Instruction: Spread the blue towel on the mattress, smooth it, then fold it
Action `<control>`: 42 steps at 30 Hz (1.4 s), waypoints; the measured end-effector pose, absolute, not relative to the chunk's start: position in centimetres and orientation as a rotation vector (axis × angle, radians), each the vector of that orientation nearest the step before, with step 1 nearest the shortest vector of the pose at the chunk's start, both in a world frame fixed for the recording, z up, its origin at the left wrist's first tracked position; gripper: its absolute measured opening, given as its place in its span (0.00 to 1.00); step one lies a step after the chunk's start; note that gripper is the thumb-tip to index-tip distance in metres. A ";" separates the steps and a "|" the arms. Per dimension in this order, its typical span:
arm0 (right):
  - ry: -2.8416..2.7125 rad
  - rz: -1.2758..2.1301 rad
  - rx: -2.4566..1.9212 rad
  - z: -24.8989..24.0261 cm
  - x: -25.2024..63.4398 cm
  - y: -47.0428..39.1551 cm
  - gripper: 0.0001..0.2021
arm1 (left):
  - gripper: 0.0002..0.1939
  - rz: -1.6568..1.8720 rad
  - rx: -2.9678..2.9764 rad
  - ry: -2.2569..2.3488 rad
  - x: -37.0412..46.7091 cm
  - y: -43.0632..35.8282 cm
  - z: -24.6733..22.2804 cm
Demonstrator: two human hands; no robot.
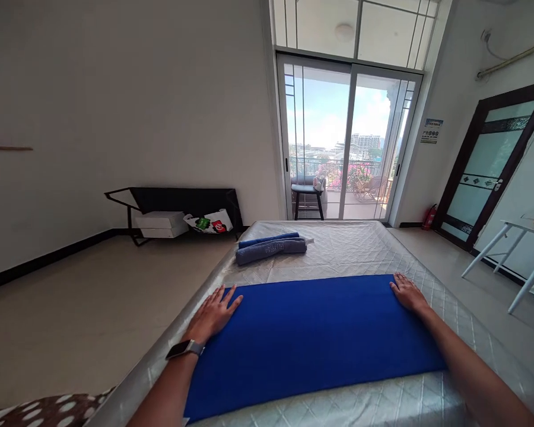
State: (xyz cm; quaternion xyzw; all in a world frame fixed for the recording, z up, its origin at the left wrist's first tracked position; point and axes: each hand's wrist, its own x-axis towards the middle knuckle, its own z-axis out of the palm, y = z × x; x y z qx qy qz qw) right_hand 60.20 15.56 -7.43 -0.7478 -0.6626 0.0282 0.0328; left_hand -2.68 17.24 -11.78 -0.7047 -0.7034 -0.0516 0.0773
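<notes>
One mattress (pixel 356 249), one blue cloth (pixel 320 338)

The polka-dot cloth (pixel 64 409) is cut off at the lower-left corner, the white table (pixel 530 224) by the right edge. The left hand (pixel 213 311) and right hand (pixel 408 292) hide parts of the blue cloth (pixel 311 332) — the wall sign (pixel 432 130) is too small to read.

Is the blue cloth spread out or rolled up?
Spread out: the blue cloth lies flat on the mattress, left hand and right hand at its far corners.
</notes>
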 end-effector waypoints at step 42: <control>-1.962 0.121 -2.332 -6.9 58.9 14.9 0.32 | 0.41 -0.155 -2.145 -2.211 -1.8 13.8 -12.4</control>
